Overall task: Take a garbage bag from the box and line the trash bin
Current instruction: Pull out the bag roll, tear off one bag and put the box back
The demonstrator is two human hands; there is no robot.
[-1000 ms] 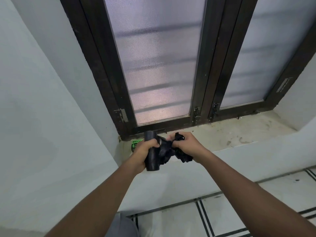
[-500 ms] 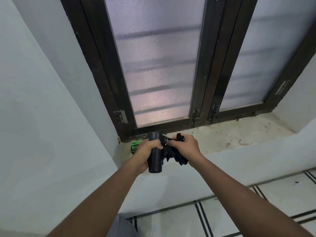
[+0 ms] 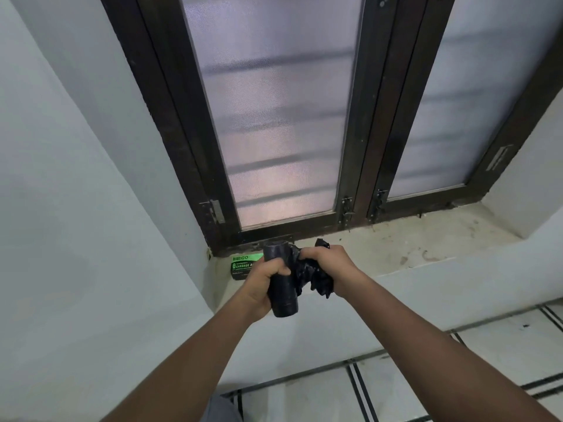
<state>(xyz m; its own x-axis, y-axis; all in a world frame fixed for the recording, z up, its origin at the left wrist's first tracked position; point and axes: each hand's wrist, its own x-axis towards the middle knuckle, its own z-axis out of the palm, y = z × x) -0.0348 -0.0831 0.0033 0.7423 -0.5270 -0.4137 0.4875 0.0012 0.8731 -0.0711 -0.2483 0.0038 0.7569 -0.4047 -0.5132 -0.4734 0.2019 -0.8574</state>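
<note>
Black plastic fills both fists: left hand (image 3: 263,280) grips the upright garbage bag roll (image 3: 281,287), right hand (image 3: 327,264) clutches the crumpled loose bag (image 3: 310,274). Behind, on the windowsill (image 3: 426,245), lies the green-labelled box (image 3: 242,264), reading "BECO" and "GARBAGE".

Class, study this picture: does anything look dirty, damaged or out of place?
The window sill is stained and scuffed, with dark grime along the window frame. The garbage bag box lies in the sill's left corner. Nothing looks spilled or broken.
</note>
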